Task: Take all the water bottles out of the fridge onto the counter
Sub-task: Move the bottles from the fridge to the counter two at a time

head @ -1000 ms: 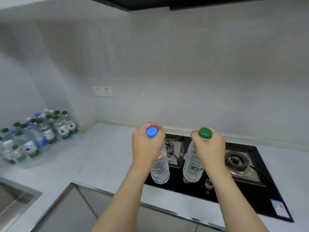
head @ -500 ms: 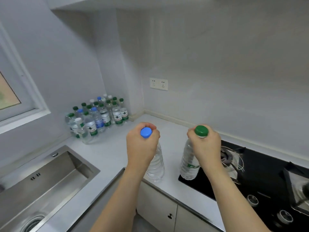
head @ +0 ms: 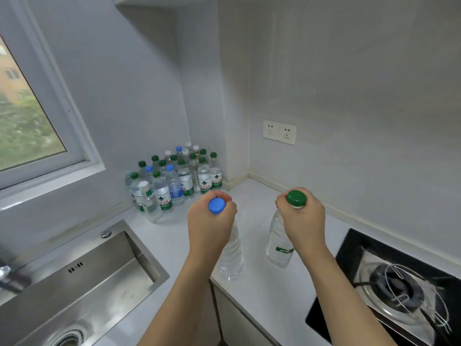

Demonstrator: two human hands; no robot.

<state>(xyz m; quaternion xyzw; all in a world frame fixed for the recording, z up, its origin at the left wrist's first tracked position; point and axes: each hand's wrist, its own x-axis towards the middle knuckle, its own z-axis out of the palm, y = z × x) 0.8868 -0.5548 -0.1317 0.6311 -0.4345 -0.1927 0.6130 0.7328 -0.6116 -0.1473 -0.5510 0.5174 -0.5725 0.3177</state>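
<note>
Bottles fill both my hands, one each, gripped round the neck just under the cap and hanging upright over the white counter (head: pixel 252 211) in the lower middle of the frame. My left hand (head: pixel 212 221) has its fingers curled tight round the neck of the blue-capped bottle (head: pixel 230 255), whose clear body shows below my wrist near the counter's front edge; I cannot tell whether its base touches the surface. My right hand (head: pixel 300 218), to the right of centre, is clamped the same way on the green-capped bottle (head: pixel 278 248), which carries a green label low on its side and sits slightly further back over the counter. The two bottles are near each other but apart. Up in the corner, at centre left of the frame, a cluster of bottles (head: pixel 174 181) stands packed together on the counter against the wall, mostly green caps with a few blue and white. At lower left lies the steel sink (head: pixel 82 280), at lower right the black gas hob (head: pixel 404 290), and a double socket (head: pixel 279 132) is on the wall at upper right of centre. A window (head: pixel 22 116) fills the upper left.
</note>
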